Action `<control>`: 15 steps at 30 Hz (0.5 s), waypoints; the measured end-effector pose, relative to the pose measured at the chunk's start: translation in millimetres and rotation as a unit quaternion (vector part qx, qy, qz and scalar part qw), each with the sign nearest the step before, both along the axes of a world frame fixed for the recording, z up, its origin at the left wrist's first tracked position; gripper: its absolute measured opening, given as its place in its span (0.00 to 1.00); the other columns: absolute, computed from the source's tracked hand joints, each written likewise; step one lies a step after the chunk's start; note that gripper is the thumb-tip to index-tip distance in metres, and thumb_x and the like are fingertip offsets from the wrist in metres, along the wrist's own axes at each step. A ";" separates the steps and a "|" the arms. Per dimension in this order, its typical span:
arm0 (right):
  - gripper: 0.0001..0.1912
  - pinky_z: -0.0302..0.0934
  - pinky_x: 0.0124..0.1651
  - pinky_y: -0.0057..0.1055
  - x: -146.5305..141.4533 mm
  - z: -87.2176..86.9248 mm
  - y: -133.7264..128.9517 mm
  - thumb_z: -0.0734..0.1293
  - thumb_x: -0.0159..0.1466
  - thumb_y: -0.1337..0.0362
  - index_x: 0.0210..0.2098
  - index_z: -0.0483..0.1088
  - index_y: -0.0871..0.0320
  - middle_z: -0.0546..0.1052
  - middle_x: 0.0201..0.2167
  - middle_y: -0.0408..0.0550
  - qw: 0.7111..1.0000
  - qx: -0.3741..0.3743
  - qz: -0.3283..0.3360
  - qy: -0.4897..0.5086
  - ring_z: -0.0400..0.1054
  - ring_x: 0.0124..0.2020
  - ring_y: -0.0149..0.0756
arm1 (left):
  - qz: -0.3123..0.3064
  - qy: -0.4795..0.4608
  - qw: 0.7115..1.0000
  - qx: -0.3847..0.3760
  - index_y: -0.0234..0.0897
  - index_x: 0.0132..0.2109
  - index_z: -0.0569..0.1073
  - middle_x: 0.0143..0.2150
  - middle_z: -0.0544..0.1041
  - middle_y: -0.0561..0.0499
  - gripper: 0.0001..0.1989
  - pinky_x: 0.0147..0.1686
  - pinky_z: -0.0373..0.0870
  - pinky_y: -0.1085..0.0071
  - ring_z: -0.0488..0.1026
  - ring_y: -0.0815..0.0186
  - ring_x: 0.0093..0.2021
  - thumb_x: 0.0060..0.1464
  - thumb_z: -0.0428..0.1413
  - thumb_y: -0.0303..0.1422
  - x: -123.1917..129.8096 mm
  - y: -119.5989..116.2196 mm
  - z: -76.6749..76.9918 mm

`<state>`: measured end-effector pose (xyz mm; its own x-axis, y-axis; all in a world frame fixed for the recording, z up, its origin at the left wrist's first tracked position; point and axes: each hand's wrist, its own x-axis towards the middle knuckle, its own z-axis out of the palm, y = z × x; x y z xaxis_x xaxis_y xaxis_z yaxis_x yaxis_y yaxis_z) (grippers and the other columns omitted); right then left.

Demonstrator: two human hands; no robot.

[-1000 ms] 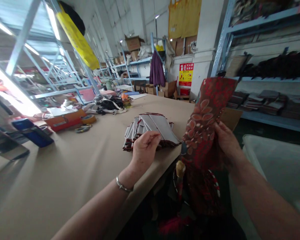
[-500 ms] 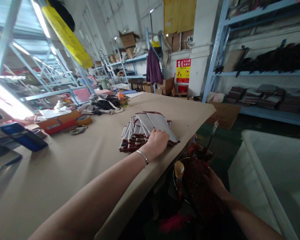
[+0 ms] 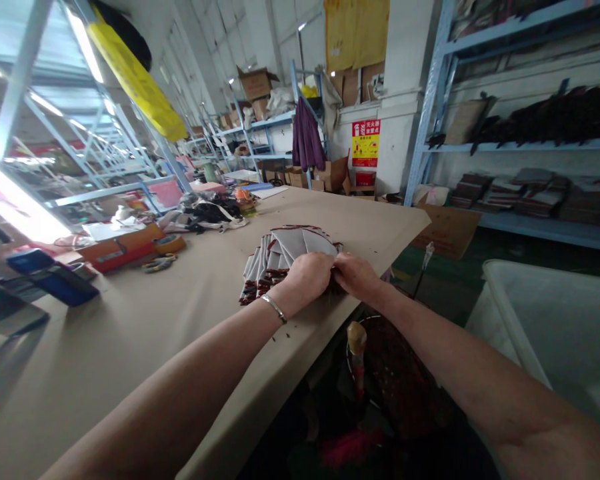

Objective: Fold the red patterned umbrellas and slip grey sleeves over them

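A fanned stack of folded light-grey fabric pieces [image 3: 300, 241] with dark red edges lies on the brown-covered table. My left hand [image 3: 310, 277], wearing a silver bracelet at the wrist, has its fingers curled over the near right corner of the top piece. Right beside it, my right hand [image 3: 357, 275] is closed in a pinch at the same corner. Its fingertips almost meet those of the left, and what lies between them is hidden. Below the table edge sits a basket [image 3: 395, 373] of dark red material, a yellowish handle-like end [image 3: 357, 337] standing at its rim.
Small dark bits [image 3: 281, 333] lie on the table near my left wrist. At left are an orange box [image 3: 123, 250], a tape roll [image 3: 169, 244], snips [image 3: 159, 263] and a blue object [image 3: 55, 277]. A large white bin [image 3: 515, 320] stands at right, before blue shelving [image 3: 425, 153].
My right hand has come up from the basket to the stack's corner beside my left hand. The left hand has shifted slightly left. Small dark bits now show on the table.
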<state>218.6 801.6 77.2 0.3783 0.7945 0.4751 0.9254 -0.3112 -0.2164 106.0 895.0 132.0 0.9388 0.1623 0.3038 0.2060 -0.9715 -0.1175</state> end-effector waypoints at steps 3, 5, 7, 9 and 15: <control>0.11 0.59 0.40 0.31 13.0 -2.5 -8.5 0.61 0.59 0.70 0.39 0.73 0.58 0.75 0.36 0.53 0.999 0.000 -0.045 0.016 0.69 0.38 0.39 | -0.027 -0.035 0.999 0.028 0.35 0.38 0.73 0.36 0.76 0.46 0.10 0.38 0.69 0.67 0.74 0.60 0.38 0.55 0.47 0.25 -19.4 -1.4 3.8; 0.12 0.59 0.37 0.31 19.7 -0.5 -20.6 0.62 0.58 0.69 0.41 0.72 0.59 0.76 0.32 0.52 0.996 0.006 -0.085 0.033 0.70 0.34 0.38 | -0.010 -0.064 0.997 0.032 0.35 0.38 0.71 0.37 0.75 0.46 0.09 0.38 0.69 0.67 0.74 0.61 0.38 0.56 0.46 0.25 -31.6 -1.3 2.5; 0.14 0.60 0.35 0.30 18.5 4.9 -38.1 0.61 0.59 0.67 0.44 0.70 0.60 0.76 0.29 0.49 0.989 0.051 -0.126 0.058 0.70 0.31 0.37 | 0.021 -0.101 0.995 0.006 0.35 0.38 0.70 0.38 0.74 0.46 0.08 0.39 0.69 0.66 0.73 0.61 0.38 0.56 0.46 0.26 -40.4 -2.4 -1.9; 0.14 0.61 0.34 0.29 7.1 8.8 -61.5 0.60 0.58 0.65 0.43 0.69 0.58 0.76 0.29 0.46 0.972 0.161 -0.156 0.073 0.70 0.30 0.35 | 0.033 -0.157 0.984 -0.074 0.35 0.36 0.70 0.35 0.73 0.47 0.06 0.40 0.70 0.66 0.73 0.62 0.36 0.55 0.48 0.27 -45.3 -9.1 -8.3; 0.08 0.61 0.32 0.31 -57.1 -37.9 -147.9 0.63 0.56 0.61 0.35 0.70 0.52 0.76 0.26 0.45 0.972 0.177 -0.138 0.067 0.72 0.29 0.39 | -0.066 -0.276 0.663 -0.693 0.35 0.32 0.67 0.27 0.70 0.54 0.04 0.25 0.73 0.72 0.71 0.69 0.25 0.49 0.53 0.31 -59.5 -85.9 -27.5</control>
